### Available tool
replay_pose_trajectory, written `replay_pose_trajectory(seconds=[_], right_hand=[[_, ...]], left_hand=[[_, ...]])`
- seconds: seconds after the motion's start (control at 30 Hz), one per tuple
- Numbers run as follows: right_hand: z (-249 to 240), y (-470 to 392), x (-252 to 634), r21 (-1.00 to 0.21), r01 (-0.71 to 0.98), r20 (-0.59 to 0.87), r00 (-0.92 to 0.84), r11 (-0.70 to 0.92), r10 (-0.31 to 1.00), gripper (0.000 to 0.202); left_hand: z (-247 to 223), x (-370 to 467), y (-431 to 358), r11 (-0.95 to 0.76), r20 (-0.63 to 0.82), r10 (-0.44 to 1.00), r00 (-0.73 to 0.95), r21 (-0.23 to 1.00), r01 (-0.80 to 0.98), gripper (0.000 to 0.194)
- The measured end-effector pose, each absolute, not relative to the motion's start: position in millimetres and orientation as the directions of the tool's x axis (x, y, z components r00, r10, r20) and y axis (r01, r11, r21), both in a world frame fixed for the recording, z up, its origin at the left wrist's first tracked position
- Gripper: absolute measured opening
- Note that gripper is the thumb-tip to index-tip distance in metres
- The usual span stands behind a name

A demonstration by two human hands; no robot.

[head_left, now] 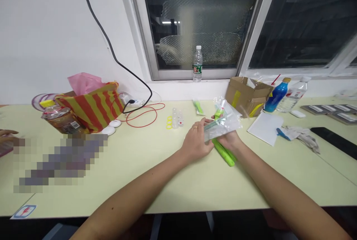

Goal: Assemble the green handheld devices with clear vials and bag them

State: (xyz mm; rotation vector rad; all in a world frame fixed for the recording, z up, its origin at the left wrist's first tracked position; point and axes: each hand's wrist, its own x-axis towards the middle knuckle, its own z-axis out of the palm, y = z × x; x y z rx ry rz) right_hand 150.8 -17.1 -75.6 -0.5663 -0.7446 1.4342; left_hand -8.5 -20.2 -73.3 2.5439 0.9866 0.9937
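Observation:
My left hand (196, 141), with a ring on one finger, grips the near-left side of a clear plastic bag (223, 125). My right hand (230, 140) is under the bag, its fingers mostly hidden, closed around the bag and a bright green tool. The tool's long green handle (224, 153) sticks out below my hands toward the table's front; its exact kind I cannot make out. More green and a pale tip show above the bag. Beyond my hands lies a small green item in clear wrapping (198, 107). Small clear plastic containers (175, 119) and yellow rings (169, 122) are to the left.
A cardboard box (245, 97), a blue bottle (277, 95) and white paper (266, 127) are at right, with a glove (304, 136) beyond. At left are a striped bag (95, 106), a drink bottle (63, 118) and red cable (141, 125). Another person's hand (8, 138) is far left.

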Motion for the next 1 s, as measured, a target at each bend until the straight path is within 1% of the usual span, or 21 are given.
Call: replay_pose_trajectory(seconds=[0.1,0.17,0.27,0.37,0.47,0.57,0.63,0.77,0.87,0.9,0.97,1.0], right_hand=[[-75,-19,143,-0.746,-0.651,0.095,0.102,0.139,0.99,0.017],[-74,-21,139,-0.751,-0.641,0.115,0.106,0.156,0.988,0.019],[-73,-26,135,-0.774,-0.613,0.16,0.052,0.158,0.986,0.024],[-72,-30,133,-0.799,-0.584,0.166,0.017,0.144,0.986,0.022],[-71,-31,133,-0.811,-0.566,0.177,0.004,0.149,0.984,0.021],[-67,-28,143,-0.818,-0.55,0.175,0.045,0.171,0.984,0.019],[-61,-26,154,-0.811,-0.556,0.156,0.093,0.182,0.983,0.018],[-47,-26,174,-0.776,-0.598,0.173,0.107,0.203,0.979,0.029],[-36,-30,180,-0.751,-0.631,0.18,0.09,0.196,0.979,0.022],[-33,-32,180,-0.754,-0.628,0.187,0.078,0.194,0.979,0.025],[-27,-34,181,-0.768,-0.604,0.208,0.081,0.213,0.975,0.04],[-25,-35,181,-0.773,-0.59,0.22,0.095,0.232,0.971,0.044]], left_hand=[[-79,-8,-23,-0.782,0.596,0.611,0.521,0.352,0.514,0.088],[-80,-8,-23,-0.788,0.628,0.596,0.5,0.338,0.514,0.088],[-77,-11,-24,-0.733,0.604,0.668,0.435,0.433,0.524,0.082],[-73,-13,-27,-0.668,0.551,0.738,0.39,0.515,0.537,0.078],[-69,-15,-28,-0.655,0.541,0.752,0.376,0.55,0.519,0.07],[-64,-21,-24,-0.656,0.553,0.75,0.363,0.547,0.521,0.071],[-58,-29,-18,-0.668,0.564,0.734,0.379,0.496,0.554,0.072],[-49,-48,-7,-0.681,0.546,0.699,0.461,0.311,0.663,0.071],[-46,-60,-5,-0.684,0.516,0.679,0.523,0.185,0.706,0.07],[-47,-62,-6,-0.685,0.5,0.674,0.544,0.149,0.713,0.069],[-48,-65,-9,-0.682,0.463,0.672,0.578,0.081,0.727,0.067],[-50,-65,-10,-0.678,0.446,0.672,0.591,0.05,0.733,0.066]])
